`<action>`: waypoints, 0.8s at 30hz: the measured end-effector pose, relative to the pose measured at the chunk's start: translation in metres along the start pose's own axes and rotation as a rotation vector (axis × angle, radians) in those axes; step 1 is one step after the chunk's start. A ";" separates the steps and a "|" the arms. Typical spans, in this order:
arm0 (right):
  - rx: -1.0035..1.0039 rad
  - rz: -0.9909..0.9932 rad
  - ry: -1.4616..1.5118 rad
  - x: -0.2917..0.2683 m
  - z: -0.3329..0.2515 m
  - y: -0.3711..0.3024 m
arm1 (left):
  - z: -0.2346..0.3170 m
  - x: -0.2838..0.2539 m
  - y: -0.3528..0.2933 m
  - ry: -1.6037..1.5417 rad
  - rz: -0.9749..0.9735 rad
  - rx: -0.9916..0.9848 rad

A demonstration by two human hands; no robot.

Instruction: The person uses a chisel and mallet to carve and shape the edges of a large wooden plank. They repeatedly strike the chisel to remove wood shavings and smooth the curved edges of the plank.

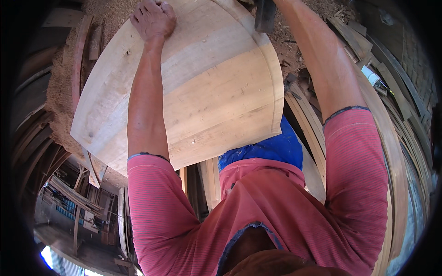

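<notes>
A large wooden panel (216, 87) made of joined boards lies in front of me, with a curved outline and a raised strip along its right edge. Near the top of the picture, my left hand (154, 20) rests on the panel with its fingers curled in; anything inside them is hidden. My right forearm stretches up along the panel's right side, and the hand itself is beyond the top edge of the picture. Close to where that wrist leaves the view, a dark, block-shaped tool head (265, 16) hangs over the panel's edge strip.
Wood shavings (64, 115) are heaped left of the panel and lie beyond it. Long planks (384, 152) run along my right, with a white cylindrical object (371, 76) among them. More boards (37, 124) are stacked on the left. Blue cloth (267, 149) shows at my lap.
</notes>
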State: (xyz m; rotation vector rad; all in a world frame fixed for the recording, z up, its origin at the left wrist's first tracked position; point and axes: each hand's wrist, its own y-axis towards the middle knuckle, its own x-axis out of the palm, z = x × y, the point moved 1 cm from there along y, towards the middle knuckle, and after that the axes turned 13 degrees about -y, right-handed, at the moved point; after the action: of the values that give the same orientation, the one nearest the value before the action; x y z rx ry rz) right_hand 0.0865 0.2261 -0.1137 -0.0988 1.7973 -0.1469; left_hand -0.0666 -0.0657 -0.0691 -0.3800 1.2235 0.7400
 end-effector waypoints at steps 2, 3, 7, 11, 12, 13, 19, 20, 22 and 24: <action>0.033 0.007 0.034 0.007 0.007 0.012 | 0.004 0.002 0.003 -0.001 0.005 0.024; 0.039 -0.063 0.089 0.001 0.001 0.006 | -0.001 0.001 -0.002 0.029 0.020 0.024; 0.032 -0.201 0.108 -0.030 -0.010 -0.011 | 0.000 -0.004 -0.008 0.145 0.041 -0.037; 0.068 -0.009 0.030 0.002 0.001 0.009 | 0.019 -0.016 -0.002 -0.026 -0.079 -0.140; 0.067 0.019 0.025 0.008 0.000 0.010 | 0.020 -0.017 -0.002 -0.013 -0.083 -0.140; 0.068 0.047 0.021 0.013 0.001 0.012 | 0.021 -0.018 -0.001 -0.002 -0.086 -0.140; 0.034 -0.126 0.144 -0.010 0.010 0.010 | 0.005 -0.005 0.001 -0.033 0.027 0.029; -0.026 -0.092 0.063 -0.009 0.006 0.004 | 0.001 -0.007 -0.002 -0.006 0.060 0.042; -0.110 0.022 -0.108 -0.014 0.009 -0.002 | 0.001 -0.004 0.001 -0.083 0.092 0.065; -0.314 -0.089 -0.366 -0.055 -0.013 -0.030 | -0.004 -0.007 -0.005 -0.064 0.108 0.055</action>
State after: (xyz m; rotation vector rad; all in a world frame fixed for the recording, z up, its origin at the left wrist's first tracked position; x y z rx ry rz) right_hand 0.0865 0.2051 -0.0530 -0.4041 1.4380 0.0879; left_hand -0.0674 -0.0742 -0.0644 -0.2441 1.2087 0.8036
